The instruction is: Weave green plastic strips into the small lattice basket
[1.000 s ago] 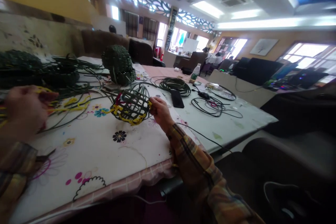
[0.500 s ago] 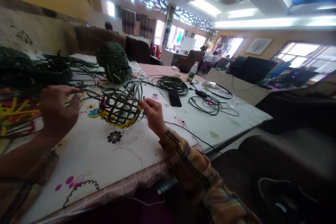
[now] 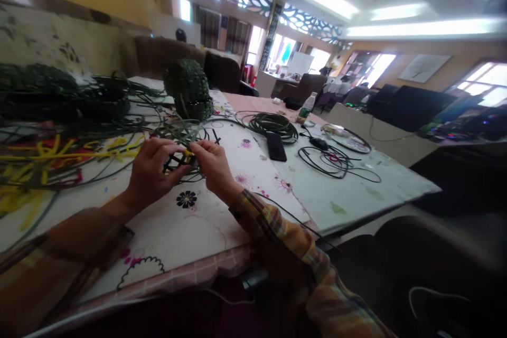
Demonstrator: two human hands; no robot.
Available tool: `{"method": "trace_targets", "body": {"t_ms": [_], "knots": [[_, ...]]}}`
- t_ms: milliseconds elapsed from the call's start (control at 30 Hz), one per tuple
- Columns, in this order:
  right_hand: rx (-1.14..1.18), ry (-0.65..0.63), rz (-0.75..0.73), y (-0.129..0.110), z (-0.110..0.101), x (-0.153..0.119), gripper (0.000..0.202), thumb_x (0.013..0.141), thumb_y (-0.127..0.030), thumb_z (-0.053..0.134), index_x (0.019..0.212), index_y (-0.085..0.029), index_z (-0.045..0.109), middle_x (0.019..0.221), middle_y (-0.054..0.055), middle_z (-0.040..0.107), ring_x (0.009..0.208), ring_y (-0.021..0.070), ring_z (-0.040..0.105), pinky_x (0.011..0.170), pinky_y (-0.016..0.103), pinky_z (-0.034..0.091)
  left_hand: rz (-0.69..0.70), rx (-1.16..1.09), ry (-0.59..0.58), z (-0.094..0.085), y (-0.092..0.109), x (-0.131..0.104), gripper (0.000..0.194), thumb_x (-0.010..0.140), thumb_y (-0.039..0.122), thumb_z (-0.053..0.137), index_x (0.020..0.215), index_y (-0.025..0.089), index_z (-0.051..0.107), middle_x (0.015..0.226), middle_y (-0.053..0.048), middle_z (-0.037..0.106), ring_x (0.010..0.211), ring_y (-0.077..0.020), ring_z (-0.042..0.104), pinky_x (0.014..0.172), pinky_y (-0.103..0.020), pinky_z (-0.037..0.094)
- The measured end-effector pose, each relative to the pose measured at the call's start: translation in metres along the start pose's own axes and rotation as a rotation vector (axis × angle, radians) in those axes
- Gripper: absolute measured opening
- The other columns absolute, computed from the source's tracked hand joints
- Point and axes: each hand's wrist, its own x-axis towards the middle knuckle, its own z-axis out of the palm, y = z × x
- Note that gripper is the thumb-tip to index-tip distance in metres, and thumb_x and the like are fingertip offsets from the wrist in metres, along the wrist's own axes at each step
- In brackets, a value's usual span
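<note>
Between my hands is a small, openwork woven basket point(image 3: 182, 133) of dark green strips, its loose strip ends sticking out at the top. My left hand point(image 3: 152, 171) curves around its near left side, thumb and fingers bent onto the weave. Thumb and fingertips of my right hand point(image 3: 214, 166) pinch the right side, beside a small yellow piece point(image 3: 188, 153). Much of the basket is hidden behind both hands. Just beyond it on the table stands a larger, densely woven dark green piece point(image 3: 188, 87).
Yellow strips point(image 3: 55, 156) and dark green woven pieces point(image 3: 101, 100) crowd the left. Right of my hands lie a coil of green strip point(image 3: 273, 125), a black phone point(image 3: 276, 147), a computer mouse point(image 3: 318, 143) and a black cable point(image 3: 322, 162). A plastic bottle point(image 3: 307, 108) stands farther back.
My left hand has come in from the left, from apart to the basket. The basket has turned, so its yellow edge is mostly hidden. The view has shifted left.
</note>
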Motion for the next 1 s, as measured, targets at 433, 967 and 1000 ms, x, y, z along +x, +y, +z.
{"method": "trace_targets", "body": {"t_ms": [433,967,1000], "knots": [[-0.101,0.008,-0.027,0.009,0.012,0.002,0.026,0.084,-0.037,0.070,0.067,-0.019,0.063,0.062,-0.007,0.050,0.061,0.0087,0.040,0.060,0.024,0.034,-0.136,-0.061,-0.036,-0.014,0.003,0.001,0.015,0.103,0.032,0.062,0.094,0.021,0.067,0.093,-0.003,0.074,0.087,-0.0185,0.070,0.078,-0.029,0.051],[-0.034,0.034,-0.074,0.015,0.006,0.001,0.031,0.081,-0.048,0.074,0.072,-0.019,0.067,0.065,-0.005,0.054,0.063,0.0096,0.044,0.061,0.025,0.036,0.091,0.077,0.094,-0.020,0.008,0.003,0.011,0.096,0.031,0.073,0.093,0.022,0.067,0.099,-0.007,0.071,0.093,-0.0243,0.066,0.094,-0.043,0.051],[-0.033,0.033,-0.081,0.015,0.005,0.001,0.031,0.081,-0.049,0.074,0.073,-0.020,0.067,0.066,-0.005,0.055,0.064,0.0098,0.045,0.062,0.025,0.037,0.105,0.110,0.120,-0.019,0.009,0.003,0.013,0.096,0.033,0.074,0.098,0.022,0.068,0.102,-0.008,0.072,0.096,-0.0257,0.066,0.095,-0.045,0.051]]}}
